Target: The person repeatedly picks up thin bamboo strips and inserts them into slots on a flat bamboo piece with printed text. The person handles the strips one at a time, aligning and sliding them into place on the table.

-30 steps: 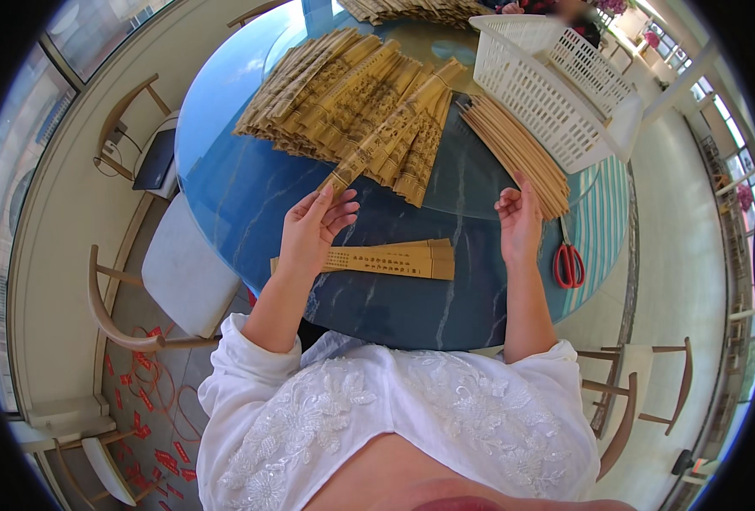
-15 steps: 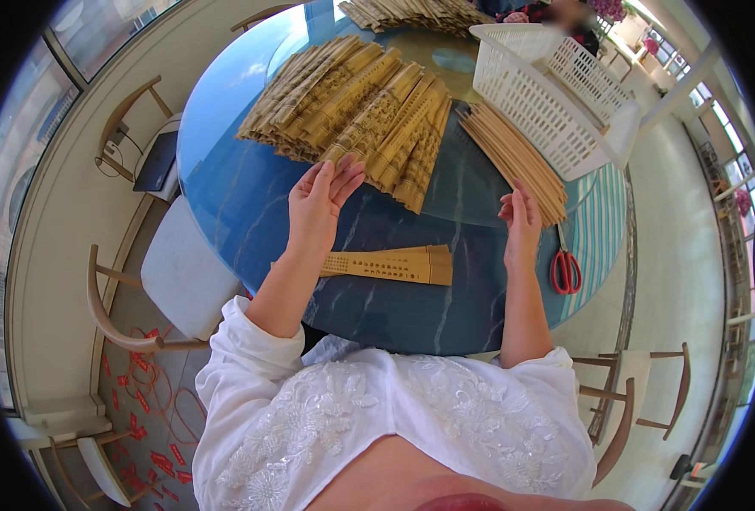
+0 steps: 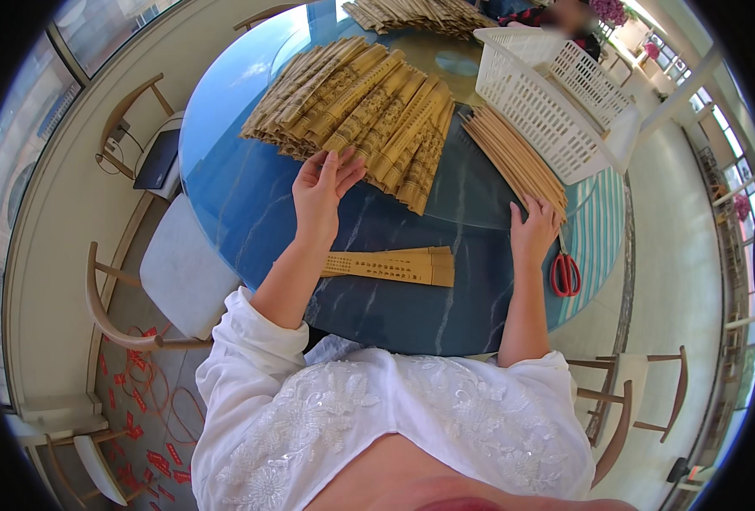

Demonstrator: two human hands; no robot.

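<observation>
A big heap of yellow-brown folded paper strips [image 3: 356, 106] with dark printing lies fanned out on the blue marbled round table [image 3: 377, 319]. At its near edge is my left hand [image 3: 321, 189], fingers apart and slightly bent, the fingertips at the strip ends; I see nothing gripped. My right hand [image 3: 536, 230] reaches to the near end of a bundle of thin wooden sticks [image 3: 513, 160], its fingers spread and touching or just over the ends. Nearer to me, between my forearms, a few similar printed strips [image 3: 403, 266] lie flat, overlapping.
Red-handled scissors [image 3: 565, 274] lie right of my right hand. A white plastic basket [image 3: 548, 111] stands behind the sticks. Another strip pile [image 3: 420, 15] is at the far side, near a person [image 3: 569, 21]. Chairs [image 3: 192, 268] flank the table; red scraps [image 3: 157, 462] litter the floor.
My right hand has moved slightly right and down to the near ends of the sticks, its fingers spreading. My left hand stays at the heap's near edge, with little movement.
</observation>
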